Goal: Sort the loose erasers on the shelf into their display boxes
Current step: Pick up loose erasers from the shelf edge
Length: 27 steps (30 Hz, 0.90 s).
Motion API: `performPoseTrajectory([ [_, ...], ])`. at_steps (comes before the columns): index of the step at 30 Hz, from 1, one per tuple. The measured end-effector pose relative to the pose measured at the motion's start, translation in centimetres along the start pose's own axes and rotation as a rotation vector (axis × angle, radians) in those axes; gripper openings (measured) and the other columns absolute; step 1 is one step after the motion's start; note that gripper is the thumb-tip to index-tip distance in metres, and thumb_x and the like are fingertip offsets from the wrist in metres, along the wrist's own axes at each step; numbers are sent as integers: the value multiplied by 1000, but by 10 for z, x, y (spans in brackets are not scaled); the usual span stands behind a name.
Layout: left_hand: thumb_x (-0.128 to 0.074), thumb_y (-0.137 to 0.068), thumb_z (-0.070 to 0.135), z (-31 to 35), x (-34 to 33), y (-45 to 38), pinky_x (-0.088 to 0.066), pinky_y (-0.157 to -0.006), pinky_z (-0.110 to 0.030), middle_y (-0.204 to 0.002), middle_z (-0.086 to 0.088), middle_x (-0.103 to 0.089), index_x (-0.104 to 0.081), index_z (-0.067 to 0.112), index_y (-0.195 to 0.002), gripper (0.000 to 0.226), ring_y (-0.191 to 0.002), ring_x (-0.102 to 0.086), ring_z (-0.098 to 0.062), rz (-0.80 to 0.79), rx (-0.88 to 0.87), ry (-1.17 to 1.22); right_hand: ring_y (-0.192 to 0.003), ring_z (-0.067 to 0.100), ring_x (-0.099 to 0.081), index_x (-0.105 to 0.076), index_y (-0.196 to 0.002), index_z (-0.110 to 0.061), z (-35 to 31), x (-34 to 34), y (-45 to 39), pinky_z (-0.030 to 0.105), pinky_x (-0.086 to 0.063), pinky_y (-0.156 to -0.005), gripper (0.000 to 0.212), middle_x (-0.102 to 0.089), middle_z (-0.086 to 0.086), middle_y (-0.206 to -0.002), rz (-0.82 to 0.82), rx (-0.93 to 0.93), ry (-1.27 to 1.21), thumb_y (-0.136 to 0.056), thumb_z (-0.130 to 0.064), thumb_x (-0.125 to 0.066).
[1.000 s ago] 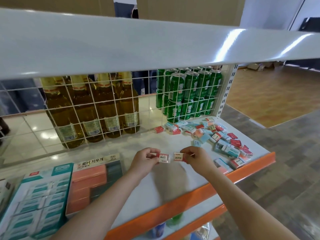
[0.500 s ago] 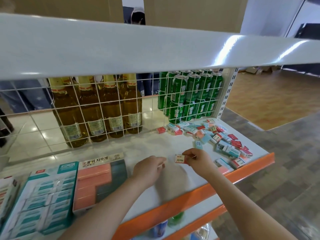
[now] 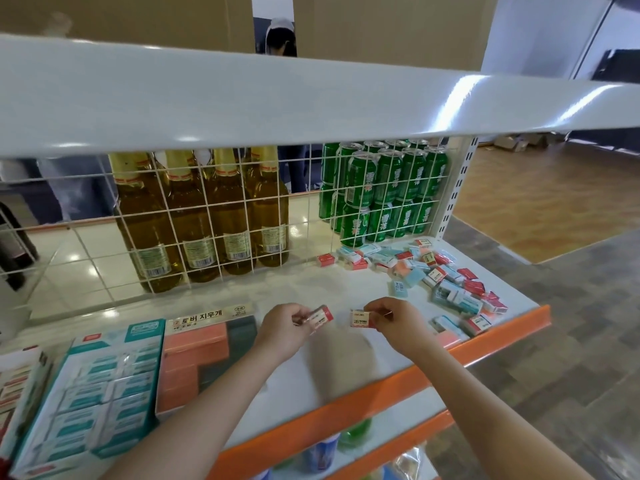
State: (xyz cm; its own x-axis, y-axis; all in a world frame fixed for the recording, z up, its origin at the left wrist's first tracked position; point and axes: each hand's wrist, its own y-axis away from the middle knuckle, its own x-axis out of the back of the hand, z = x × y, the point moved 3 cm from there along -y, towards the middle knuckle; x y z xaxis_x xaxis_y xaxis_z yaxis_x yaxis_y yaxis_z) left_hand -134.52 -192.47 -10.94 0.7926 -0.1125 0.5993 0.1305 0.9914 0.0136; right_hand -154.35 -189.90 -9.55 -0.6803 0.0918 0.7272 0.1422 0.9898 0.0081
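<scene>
While the left hand (image 3: 282,329) pinches a red eraser (image 3: 321,317), the right hand (image 3: 398,322) pinches a white eraser (image 3: 361,318), both above the shelf (image 3: 346,289).

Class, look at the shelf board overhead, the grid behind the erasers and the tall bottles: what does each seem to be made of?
Upper shelf board: probably painted metal, given its glossy white glare streaks. Grid panel: thin white-coated wire, likely metal. Bottles: clear glass by the look, amber liquid showing through, paper labels.

**One head-worn view, close over the shelf**

We look forward and down from head height, close above the shelf (image 3: 346,289), both hands (image 3: 284,327) within arm's reach. The wide lens bends the upper shelf (image 3: 311,98); floor (image 3: 554,323) shows right.
</scene>
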Motion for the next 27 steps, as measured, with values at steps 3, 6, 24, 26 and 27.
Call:
performPoseTrajectory([
  [3, -57, -89, 3, 0, 7, 3, -54, -76, -25, -98, -7, -66, -67, 7, -109, 23, -77, -61, -13, 10, 58, 247, -84, 8, -55, -64, -111, -11, -8, -3, 1, 15, -40, -74, 25, -66, 1, -102, 4, 50, -41, -92, -5, -48],
  [6, -54, -89, -4, -1, 12, 9, -51, -59, -9, -88, -7, -62, -63, 1, -112, 25, -66, -60, -9, 2, 98, 335, -73, 1, -51, -63, -113, -9, -15, -7, 2, 3, -38, -60, 26, -61, -4, -91, -3, 88, -64, -92, -4, -50],
  [24, -57, -91, 12, -11, 61, 56, -43, -68, -15, -95, 8, -63, -62, 23, -101, 16, -87, -56, -2, 278, 139, 322, -70, -3, -52, -66, -107, -6, -65, -31, 8, 5, -40, -59, 26, -60, -3, -86, -78, 212, -163, -89, 2, -49],
  [26, -57, -91, 15, -17, 73, 64, -49, -76, -21, -97, 9, -62, -61, 25, -100, 15, -90, -56, -4, 310, 143, 282, -72, 2, -53, -66, -106, -6, -76, -40, 14, 6, -40, -62, 26, -60, -2, -88, -87, 231, -161, -89, 3, -49],
  [27, -58, -91, 15, -20, 79, 68, -50, -78, -23, -97, 9, -62, -60, 27, -99, 15, -90, -56, -4, 326, 140, 271, -76, 6, -55, -65, -107, -6, -83, -45, 18, 8, -40, -65, 25, -60, -2, -90, -95, 238, -158, -89, 2, -49],
])
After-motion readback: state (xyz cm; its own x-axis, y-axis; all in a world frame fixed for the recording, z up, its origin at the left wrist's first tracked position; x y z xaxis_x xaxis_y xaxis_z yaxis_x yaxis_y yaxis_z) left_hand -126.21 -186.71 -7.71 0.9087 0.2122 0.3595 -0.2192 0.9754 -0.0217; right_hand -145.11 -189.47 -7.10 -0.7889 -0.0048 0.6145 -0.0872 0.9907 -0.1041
